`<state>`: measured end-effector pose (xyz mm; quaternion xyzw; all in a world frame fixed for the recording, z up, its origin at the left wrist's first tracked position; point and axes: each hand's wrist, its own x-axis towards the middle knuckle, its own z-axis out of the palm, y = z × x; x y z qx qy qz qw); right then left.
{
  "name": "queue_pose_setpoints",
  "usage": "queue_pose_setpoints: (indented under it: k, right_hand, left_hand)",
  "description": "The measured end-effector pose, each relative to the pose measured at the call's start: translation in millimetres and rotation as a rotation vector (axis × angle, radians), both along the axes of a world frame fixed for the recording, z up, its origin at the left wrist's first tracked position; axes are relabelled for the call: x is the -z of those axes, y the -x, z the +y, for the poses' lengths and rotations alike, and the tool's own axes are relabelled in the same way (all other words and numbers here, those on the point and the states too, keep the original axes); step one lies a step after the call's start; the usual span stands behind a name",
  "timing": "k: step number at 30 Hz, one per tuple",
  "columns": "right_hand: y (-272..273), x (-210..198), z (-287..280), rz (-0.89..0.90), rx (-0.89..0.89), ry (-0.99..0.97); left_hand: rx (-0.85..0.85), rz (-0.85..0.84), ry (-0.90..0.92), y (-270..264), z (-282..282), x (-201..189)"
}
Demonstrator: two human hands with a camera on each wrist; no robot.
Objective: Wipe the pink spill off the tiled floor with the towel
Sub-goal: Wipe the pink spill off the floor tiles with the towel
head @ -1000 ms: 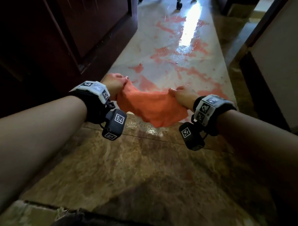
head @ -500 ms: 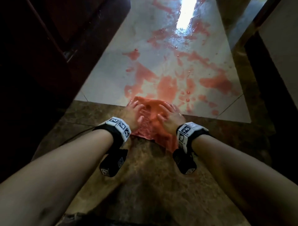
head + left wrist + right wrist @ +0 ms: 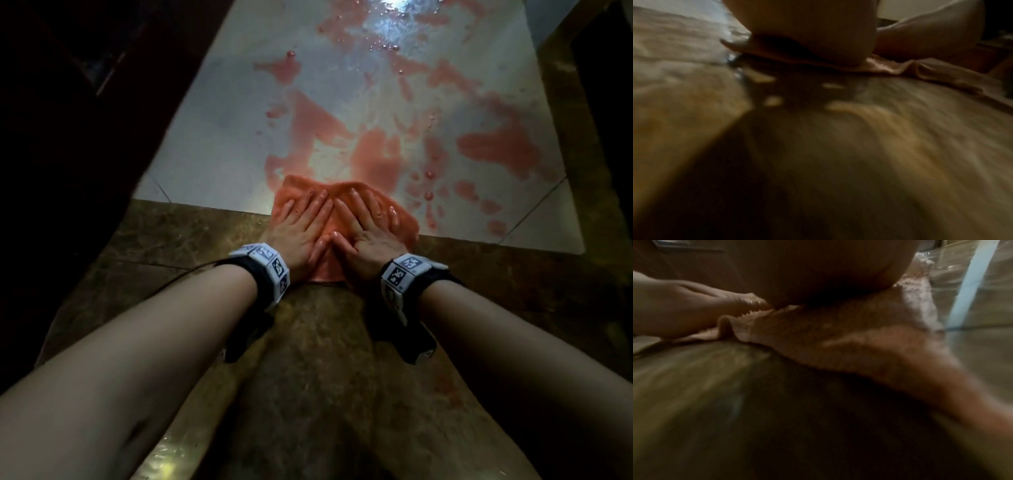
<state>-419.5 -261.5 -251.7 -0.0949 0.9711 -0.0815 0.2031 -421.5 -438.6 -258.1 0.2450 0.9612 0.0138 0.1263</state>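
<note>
An orange towel (image 3: pixel 294 186) lies flat on the floor, across the joint between the brown marble strip and the white tile. My left hand (image 3: pixel 301 226) and right hand (image 3: pixel 366 224) press down on it side by side, fingers straight and spread, thumbs touching. The pink spill (image 3: pixel 376 154) spreads in patches over the white tile just beyond the towel and further ahead. In the left wrist view the towel's near edge (image 3: pixel 931 73) shows under my palm. In the right wrist view the towel (image 3: pixel 838 337) lies wrinkled under the heel of my hand, with my left hand (image 3: pixel 674 311) beside it.
A dark wooden door or cabinet (image 3: pixel 68 102) runs along the left. A dark wall edge (image 3: pixel 603 137) bounds the right side. Brown marble floor (image 3: pixel 308 359) lies between my forearms. Wet glare (image 3: pixel 394 10) shines on the tile far ahead.
A second ago both hands held the towel stretched in the air. They lowered it to the floor and now press it flat, fingers straightened, at the spill's near edge.
</note>
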Motion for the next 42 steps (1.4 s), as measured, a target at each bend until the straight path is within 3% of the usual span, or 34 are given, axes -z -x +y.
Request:
queue_pose_setpoints:
  k: [6,12,17,20,22,25,29,34,38,42]
  right_hand:
    - [22,-1,-90,-0.007,-0.051,0.061]
    - [-11,-2,-210,-0.008,-0.269,0.116]
    - [-32,-3,-228,-0.015,-0.310,0.096]
    - [-37,-8,-195,-0.034,-0.260,0.122]
    - [-43,-9,-160,-0.042,-0.189,0.113]
    - [-63,-10,-82,-0.035,-0.011,0.062]
    - [-113,-18,51,-0.113,0.265,-0.024]
    - [-199,-31,193,-0.342,0.532,-0.260]
    - [-258,-43,228,-0.466,0.721,-0.295]
    - [-261,-43,229,-0.481,0.780,-0.249]
  left_hand:
    - [-0.142,-0.008,0.057,18,-84,1]
    - [-0.310,-0.034,0.062,-35,-207,-1]
    - [-0.441,-0.049,0.041,-61,-216,-3]
    - [-0.486,-0.073,0.005,-59,-182,-1]
    - [-0.412,-0.082,0.003,-56,-148,-1]
    - [-0.186,-0.113,0.024,-51,-76,-8]
    - [0.131,-0.170,-0.004,-58,58,-16]
    - [0.550,-0.254,-0.067,-117,228,-25]
    - [0.718,-0.263,-0.039,-174,289,-20]
    - [0.755,-0.192,-0.057,-177,286,-11]
